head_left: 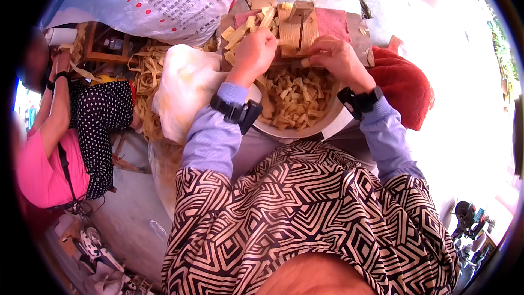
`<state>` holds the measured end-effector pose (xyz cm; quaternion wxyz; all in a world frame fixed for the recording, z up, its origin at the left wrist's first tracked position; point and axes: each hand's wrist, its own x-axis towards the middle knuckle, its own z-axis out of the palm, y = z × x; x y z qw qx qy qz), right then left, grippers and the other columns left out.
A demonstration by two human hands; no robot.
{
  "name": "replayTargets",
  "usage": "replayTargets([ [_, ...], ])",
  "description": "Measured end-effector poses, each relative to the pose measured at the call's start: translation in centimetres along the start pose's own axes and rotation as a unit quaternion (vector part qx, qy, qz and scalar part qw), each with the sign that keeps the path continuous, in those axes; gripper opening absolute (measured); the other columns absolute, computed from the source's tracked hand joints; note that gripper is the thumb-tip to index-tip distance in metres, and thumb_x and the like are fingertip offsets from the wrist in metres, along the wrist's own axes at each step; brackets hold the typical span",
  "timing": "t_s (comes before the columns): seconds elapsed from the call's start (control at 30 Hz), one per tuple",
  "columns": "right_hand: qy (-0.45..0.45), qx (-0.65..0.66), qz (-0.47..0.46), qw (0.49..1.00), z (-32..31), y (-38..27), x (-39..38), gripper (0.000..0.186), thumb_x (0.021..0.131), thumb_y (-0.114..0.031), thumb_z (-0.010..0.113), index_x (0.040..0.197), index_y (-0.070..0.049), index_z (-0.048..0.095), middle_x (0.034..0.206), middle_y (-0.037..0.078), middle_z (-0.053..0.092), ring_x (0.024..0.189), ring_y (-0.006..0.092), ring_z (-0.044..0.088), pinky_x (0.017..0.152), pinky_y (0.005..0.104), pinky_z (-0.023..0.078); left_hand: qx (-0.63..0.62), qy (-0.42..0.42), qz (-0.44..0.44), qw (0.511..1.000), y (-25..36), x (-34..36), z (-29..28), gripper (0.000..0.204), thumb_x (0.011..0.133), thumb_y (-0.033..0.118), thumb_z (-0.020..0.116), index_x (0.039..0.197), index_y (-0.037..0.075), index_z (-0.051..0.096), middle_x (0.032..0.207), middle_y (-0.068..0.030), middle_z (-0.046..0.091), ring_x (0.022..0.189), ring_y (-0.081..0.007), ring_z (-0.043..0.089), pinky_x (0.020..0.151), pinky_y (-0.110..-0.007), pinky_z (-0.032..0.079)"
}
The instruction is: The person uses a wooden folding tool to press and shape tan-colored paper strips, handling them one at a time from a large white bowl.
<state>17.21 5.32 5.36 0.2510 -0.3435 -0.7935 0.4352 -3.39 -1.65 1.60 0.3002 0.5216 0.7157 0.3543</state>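
Observation:
A wooden cutting block with an upright metal rod or blade (pixel 297 30) stands on a board (pixel 360 38) in front of me. My left hand (pixel 254 52) is closed in a pinch at the block's left side, with the end of a pale yellow strip showing at its fingertips. On the block's right, my right hand (pixel 338 60) has its fingers drawn together around a small pale yellow piece (pixel 305 62). Several uncut strips (pixel 236 37) lie on the board's left part. Below my hands, a white basin (pixel 322 128) holds many short cut pieces (pixel 297 98).
To the left are a white plastic bag (pixel 185 90), a heap of long tan strips (pixel 150 71) and a large printed sack (pixel 164 3). A co-worker in pink (pixel 60 172) sits beyond them, hands on strips. Red cloth (pixel 401 87) lies right of the basin.

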Motion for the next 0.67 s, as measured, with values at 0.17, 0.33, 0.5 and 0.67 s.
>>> replayTargets([
  [0.17, 0.042, -0.03, -0.048, 0.997, 1.6, -2.2, -1.1, 0.015, 0.087, -0.015, 0.06, 0.083, -0.002, 0.066, 0.07, 0.018, 0.061, 0.067, 0.035, 0.063, 0.061, 0.0418, 0.049, -0.223, -0.146, -0.087, 0.96, 5.6, -3.8, 0.1, 0.022, 0.092, 0.019, 0.056, 0.088, -0.001, 0.064, 0.064, -0.0054, 0.06, 0.06, -0.0116, 0.055, 0.056, -0.029, 0.044],
  [0.33, -0.1, 0.057, 0.096, 0.989, -0.5, -1.7, -2.5, 0.021, 0.09, -0.021, 0.059, 0.084, -0.002, 0.066, 0.062, 0.011, 0.059, 0.055, 0.0257, 0.058, 0.053, 0.0365, 0.045, -0.156, -0.186, 0.026, 0.97, 5.1, -2.8, -1.3, 0.023, 0.096, 0.023, 0.053, 0.086, 0.004, 0.063, 0.061, 0.0032, 0.053, 0.053, -0.0034, 0.044, 0.048, -0.019, 0.033],
  [0.5, -0.229, 0.643, 0.149, 0.716, -1.6, -8.0, -4.9, 0.03, 0.094, -0.025, 0.059, 0.097, 0.004, 0.062, 0.064, -0.002, 0.052, 0.055, 0.0093, 0.045, 0.06, 0.0264, 0.043, -0.503, -0.159, -0.089, 0.845, 7.6, -5.5, 0.6, 0.03, 0.096, 0.025, 0.052, 0.092, -0.001, 0.066, 0.063, 0.005, 0.052, 0.056, -0.002, 0.042, 0.049, -0.017, 0.033],
  [0.67, -0.366, 0.743, -0.302, 0.473, -3.5, -6.9, -2.4, 0.02, 0.093, -0.021, 0.056, 0.092, -0.001, 0.057, 0.062, 0.0, 0.053, 0.045, 0.011, 0.048, 0.051, 0.0262, 0.049, -0.355, -0.112, 0.208, 0.905, 17.9, -5.6, -4.6, 0.027, 0.096, 0.024, 0.054, 0.09, 0.001, 0.066, 0.066, 0.0034, 0.055, 0.057, -0.0028, 0.043, 0.05, -0.019, 0.032],
])
